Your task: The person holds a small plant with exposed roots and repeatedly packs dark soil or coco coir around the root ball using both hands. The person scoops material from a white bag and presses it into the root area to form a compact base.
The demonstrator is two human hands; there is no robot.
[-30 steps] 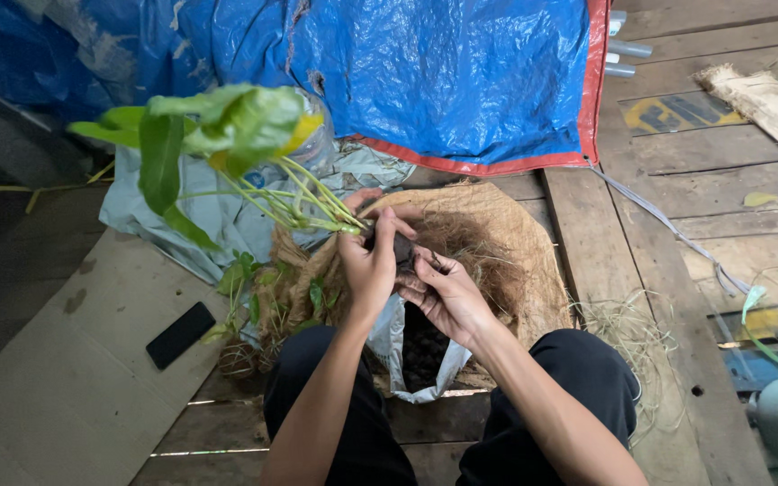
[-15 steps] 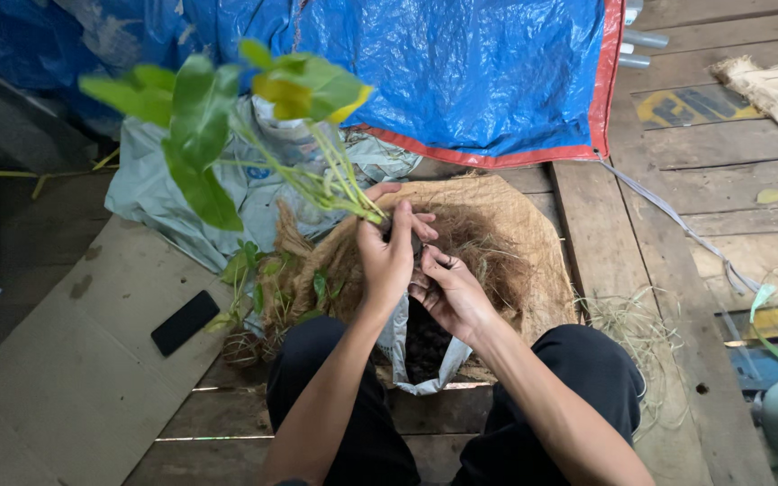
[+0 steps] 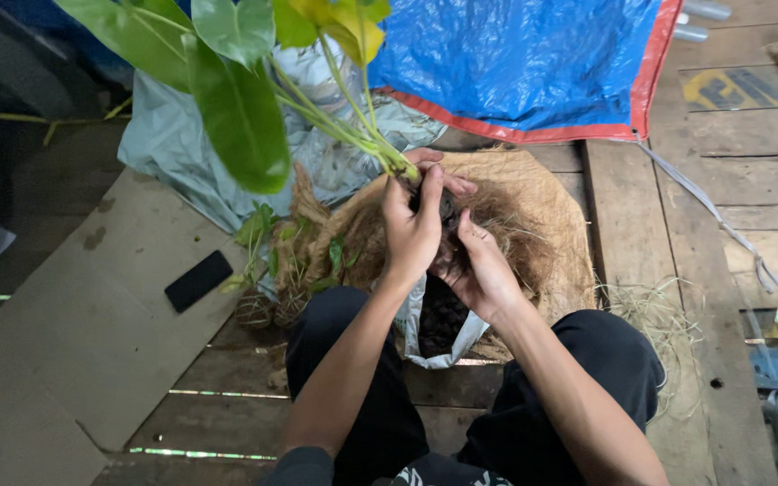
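My left hand (image 3: 412, 229) grips the base of a leafy green plant (image 3: 243, 99), whose long stems and big leaves rise toward the upper left; one leaf is yellow. My right hand (image 3: 474, 265) presses against the dark root ball (image 3: 446, 209) at the stem base, fingers curled round it. Both hands hover over a pile of brown coconut fibre (image 3: 515, 225) lying on a burlap sack (image 3: 560, 193). Below the hands a white plastic bag of dark soil (image 3: 441, 324) sits open between my knees.
Small potted seedlings wrapped in fibre (image 3: 267, 270) lie left of the sack. A black phone (image 3: 198, 280) rests on a cardboard sheet (image 3: 74, 342). A blue tarp with a red edge (image 3: 533, 63) covers the wooden plank floor (image 3: 731, 153) behind. Loose straw (image 3: 650, 315) lies at right.
The plant has been lifted and tilted more upright, its leaves moving up out of the frame. Both hands stayed at the root ball, shifting slightly upward.
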